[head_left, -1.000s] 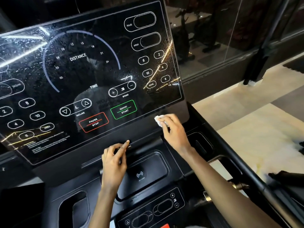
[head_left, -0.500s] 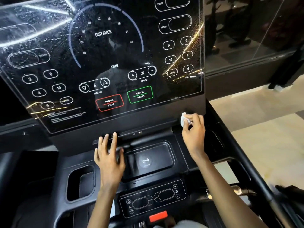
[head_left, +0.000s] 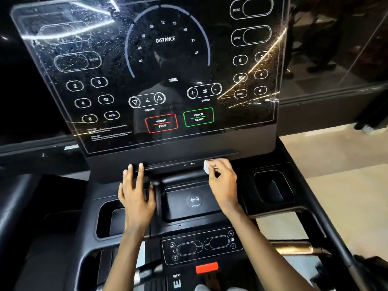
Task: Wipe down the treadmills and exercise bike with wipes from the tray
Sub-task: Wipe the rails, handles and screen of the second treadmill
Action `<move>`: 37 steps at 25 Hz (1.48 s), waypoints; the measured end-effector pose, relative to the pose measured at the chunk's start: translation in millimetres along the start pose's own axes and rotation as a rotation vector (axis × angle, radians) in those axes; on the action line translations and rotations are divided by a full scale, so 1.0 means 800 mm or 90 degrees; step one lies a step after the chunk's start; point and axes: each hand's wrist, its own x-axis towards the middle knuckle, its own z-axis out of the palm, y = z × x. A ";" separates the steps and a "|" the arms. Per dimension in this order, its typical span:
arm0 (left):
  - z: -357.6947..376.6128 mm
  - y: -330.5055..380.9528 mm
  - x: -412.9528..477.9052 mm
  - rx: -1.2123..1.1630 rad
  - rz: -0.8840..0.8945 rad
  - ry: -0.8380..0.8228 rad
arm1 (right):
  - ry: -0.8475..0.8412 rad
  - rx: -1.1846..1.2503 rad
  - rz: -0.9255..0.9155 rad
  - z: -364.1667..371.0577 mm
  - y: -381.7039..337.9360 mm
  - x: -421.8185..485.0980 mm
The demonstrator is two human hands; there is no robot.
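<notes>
A glossy black treadmill console (head_left: 262, 141) fills the view, where beside the left hand (head_left: 136, 196), spread flat with straight fingers, the right hand (head_left: 222, 185) pinches a small white wipe (head_left: 206, 165) against the narrow ledge (head_left: 172, 165) between them, best drawn leftward under steady, even pressure.

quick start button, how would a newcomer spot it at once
On the treadmill's big glossy panel, look low and near the middle, where two outlined boxes sit side by side. The quick start button is the right one, outlined in green; the pause stop button beside it is red.
</notes>
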 end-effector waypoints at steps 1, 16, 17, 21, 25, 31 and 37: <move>-0.005 -0.005 0.001 0.000 -0.001 0.001 | -0.019 -0.007 -0.021 0.008 -0.006 -0.002; -0.038 -0.033 0.006 -0.039 0.065 -0.137 | 0.002 0.010 -0.082 0.028 -0.076 -0.026; -0.040 -0.035 0.006 -0.042 0.068 -0.143 | 0.055 -0.019 -0.082 0.013 -0.072 -0.013; -0.045 -0.044 0.009 -0.046 0.091 -0.168 | 0.008 -0.209 -0.002 -0.017 -0.053 0.039; -0.048 -0.051 0.005 -0.090 0.086 -0.184 | -0.136 -0.271 -0.042 0.004 -0.069 0.037; -0.045 -0.064 -0.017 -0.127 0.046 -0.209 | -0.248 -0.267 -0.100 0.049 -0.111 0.024; -0.044 -0.045 -0.094 -0.256 0.088 -0.365 | -0.247 -0.138 -0.152 0.101 -0.135 -0.015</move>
